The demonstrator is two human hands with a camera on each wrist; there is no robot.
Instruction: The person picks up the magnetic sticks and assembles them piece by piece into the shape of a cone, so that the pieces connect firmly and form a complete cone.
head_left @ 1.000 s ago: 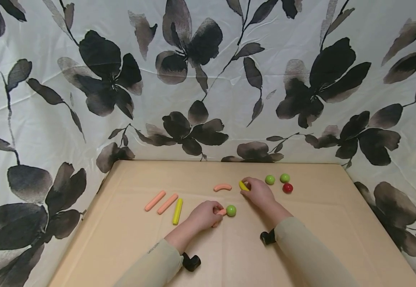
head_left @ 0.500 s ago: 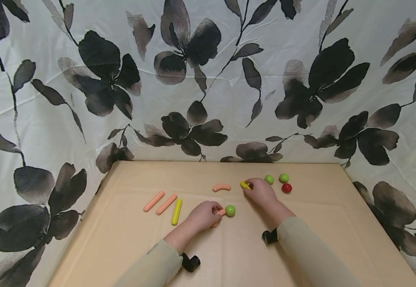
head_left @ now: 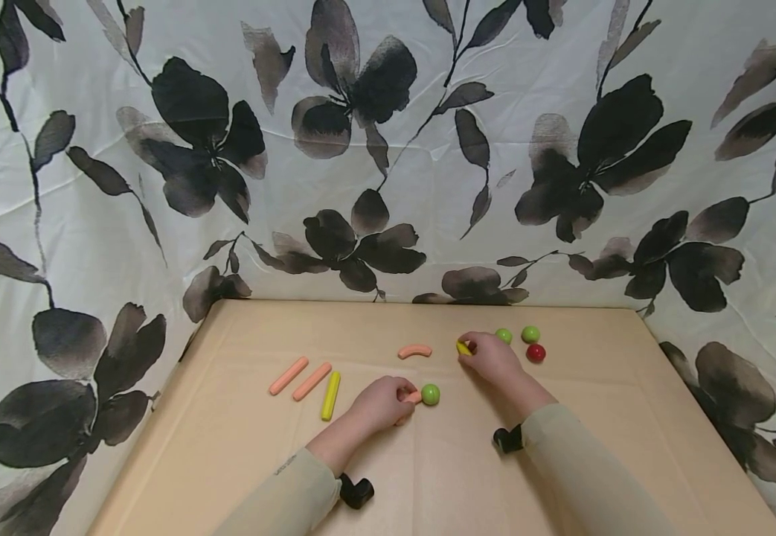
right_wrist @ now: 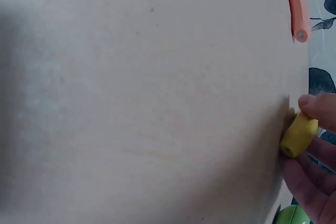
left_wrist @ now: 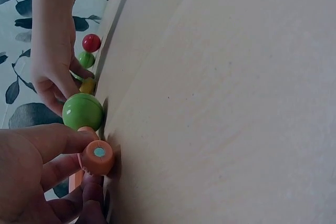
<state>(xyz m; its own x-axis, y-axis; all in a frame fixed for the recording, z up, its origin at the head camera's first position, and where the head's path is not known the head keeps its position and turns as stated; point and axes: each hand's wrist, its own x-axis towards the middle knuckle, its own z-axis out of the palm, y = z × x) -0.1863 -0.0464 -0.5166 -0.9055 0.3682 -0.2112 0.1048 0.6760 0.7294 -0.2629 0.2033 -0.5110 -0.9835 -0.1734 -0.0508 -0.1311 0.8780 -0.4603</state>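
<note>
- The left hand (head_left: 381, 402) lay on the tan table (head_left: 240, 461), fingers curled round a short orange piece (left_wrist: 97, 157); its flat end showed a pale blue dot.
- A green ball (head_left: 431, 394) sat right at the tip of that orange piece, seemingly touching it.
- The right hand (head_left: 491, 357) was farther back on the table, pinching a small yellow piece (right_wrist: 298, 136) between thumb and fingertips, low against the tabletop.
- A curved orange piece (head_left: 415, 350) lay just left of the right hand.
- Two green balls (head_left: 530, 333) and a red ball (head_left: 536, 353) sat near the right hand's far side.
- Two straight orange sticks (head_left: 299, 378) and a yellow stick (head_left: 330, 395) lay side by side, well to the left.
</note>
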